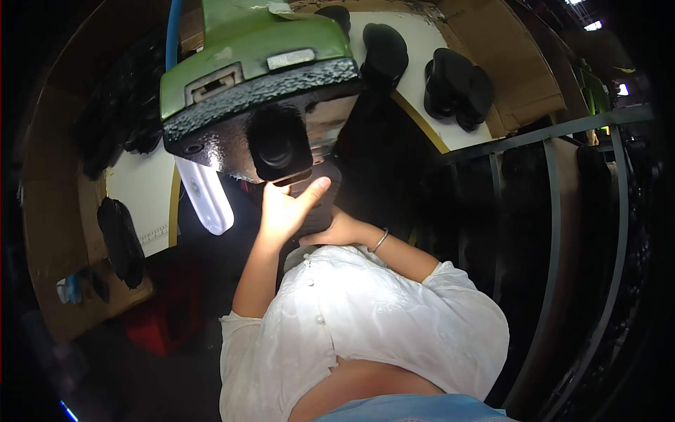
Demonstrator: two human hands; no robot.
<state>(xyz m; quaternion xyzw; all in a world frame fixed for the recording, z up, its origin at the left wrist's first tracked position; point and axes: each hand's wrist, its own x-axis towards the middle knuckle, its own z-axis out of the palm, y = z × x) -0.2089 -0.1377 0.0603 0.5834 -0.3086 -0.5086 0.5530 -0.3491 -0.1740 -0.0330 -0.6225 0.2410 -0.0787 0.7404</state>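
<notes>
Both my hands are on a dark ridged piece that looks like a shoe sole (318, 204), close in front of my body and just below a green machine head (267, 42). My left hand (285, 211) has its thumb laid along the piece, and its fingers reach behind it under the machine. My right hand (337, 228) grips the piece's lower end from the right, with a bracelet on that wrist. The sole's far end is hidden by the machine's black underside (218, 144).
A white glowing lamp (205, 197) hangs left of my hands. Black sole-shaped pieces (383, 56) lie on the white table (418, 32), with another piece (121, 239) at left. Cardboard (503, 63) walls the table. Metal rails (552, 204) stand right; a red crate (165, 316) sits lower left.
</notes>
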